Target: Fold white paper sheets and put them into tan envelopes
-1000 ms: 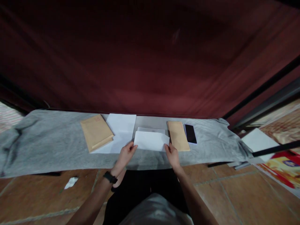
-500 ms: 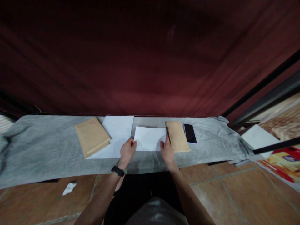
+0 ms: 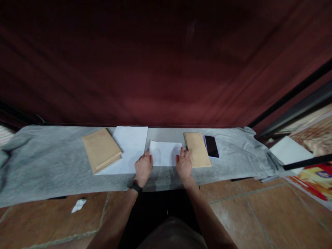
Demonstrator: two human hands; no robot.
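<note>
A folded sheet of white paper (image 3: 165, 154) lies crosswise on the grey cloth in front of me, its far edge slightly lifted. My left hand (image 3: 143, 168) grips its left side, fingers bent and thumb at the paper's edge; a black band circles that wrist. At the opposite side, my right hand (image 3: 184, 164) holds the paper's right edge between thumb and fingers. Beside that hand rests a stack of small brown envelopes (image 3: 199, 150). Left of the folded sheet are larger white sheets (image 3: 133, 148), partly covered by big brown envelopes (image 3: 101, 148).
A phone (image 3: 212, 146) lies right of the small envelopes. Grey cloth (image 3: 241, 152) covers the long, narrow surface, which ends at a dark red panel (image 3: 166, 86). A crumpled white scrap (image 3: 79, 205) is on the tiled floor. Dark bars and a printed box (image 3: 316, 180) stand at right.
My hands have shifted slightly on the sides of the folded sheet, fingers reaching further along its edges. The envelopes and phone stay in place; the view has moved a little.
</note>
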